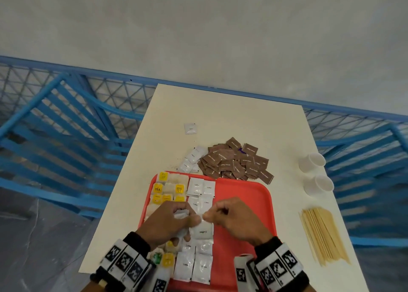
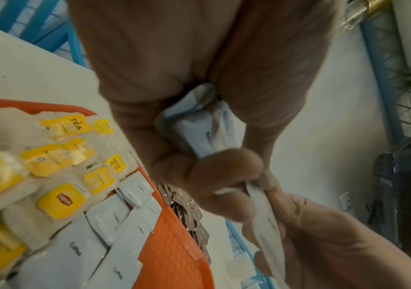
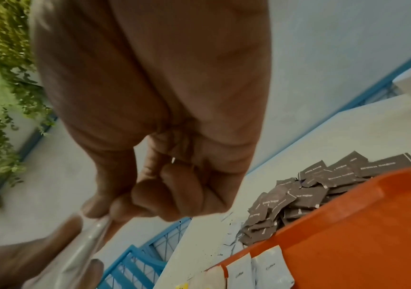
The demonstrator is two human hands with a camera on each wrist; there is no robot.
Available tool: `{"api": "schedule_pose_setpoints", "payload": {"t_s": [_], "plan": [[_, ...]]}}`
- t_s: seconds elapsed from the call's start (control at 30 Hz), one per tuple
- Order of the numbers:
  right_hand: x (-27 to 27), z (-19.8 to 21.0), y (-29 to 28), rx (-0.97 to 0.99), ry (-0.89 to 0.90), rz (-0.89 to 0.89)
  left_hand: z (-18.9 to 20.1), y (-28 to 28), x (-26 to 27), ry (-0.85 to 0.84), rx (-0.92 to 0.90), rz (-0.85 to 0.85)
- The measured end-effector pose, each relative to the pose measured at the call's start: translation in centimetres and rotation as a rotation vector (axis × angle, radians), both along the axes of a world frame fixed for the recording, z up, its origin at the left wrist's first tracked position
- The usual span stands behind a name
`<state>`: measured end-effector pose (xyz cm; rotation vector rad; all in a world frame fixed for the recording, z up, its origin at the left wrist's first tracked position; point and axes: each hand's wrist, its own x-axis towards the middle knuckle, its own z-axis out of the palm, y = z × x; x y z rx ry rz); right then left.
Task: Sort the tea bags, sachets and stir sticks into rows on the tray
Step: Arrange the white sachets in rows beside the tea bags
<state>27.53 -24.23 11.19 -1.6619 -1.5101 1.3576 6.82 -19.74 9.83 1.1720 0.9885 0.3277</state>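
Above the red tray [image 1: 247, 194], beside the rows of tea bags [image 1: 164, 192], the left hand [image 1: 170, 221] clenches some white sachets [image 2: 199, 135] and pinches one white sachet [image 1: 202, 230] together with the right hand [image 1: 234, 221], while the stir sticks [image 1: 322, 234] lie on the table at the right.

The tray [image 1: 247, 194] lies on the near middle of the surface [image 1: 242, 119], with the tea bags [image 1: 164, 189] in rows along its left side and the coffee sachets [image 1: 201, 189] in rows just to their right. Behind the tray's far edge lies the pile of sugar sachets [image 1: 236, 159], a few more sachets [image 1: 191, 159] touching its left side. The stir sticks [image 1: 323, 234] lie right of the tray, two cups [image 1: 314, 172] behind them.
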Motion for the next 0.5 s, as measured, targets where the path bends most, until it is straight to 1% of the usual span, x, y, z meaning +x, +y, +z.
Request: {"api": "schedule_pose_setpoints", "payload": {"t_s": [0.07,0.17,0.23,0.27,0.33,0.43,0.5], "plan": [[0.1,0.1,-0.1,0.0,0.002,-0.024,-0.2,0.0,0.2,-0.004,0.029,0.051],[0.2,0.2,-0.4,-0.038,-0.001,0.07,-0.7,-0.2,0.4,-0.066,-0.039,0.172],[0.4,0.1,-0.6,-0.04,-0.011,0.112,-0.8,-0.3,0.4,-0.083,-0.076,0.168],[0.5,0.0,-0.6,-0.037,-0.01,0.097,-0.8,-0.3,0.2,-0.078,-0.081,0.144],[0.6,-0.3,-0.4,-0.032,0.011,-0.026,-0.9,-0.5,-0.1,-0.059,-0.085,0.085],[0.3,-0.6,-0.3,-0.038,0.118,-0.245,-1.1,-0.6,-0.2,-0.056,-0.109,0.015],[-0.3,-0.8,-0.5,-0.008,0.156,-0.307,-1.2,-0.7,-0.1,-0.054,-0.124,-0.009]]}}
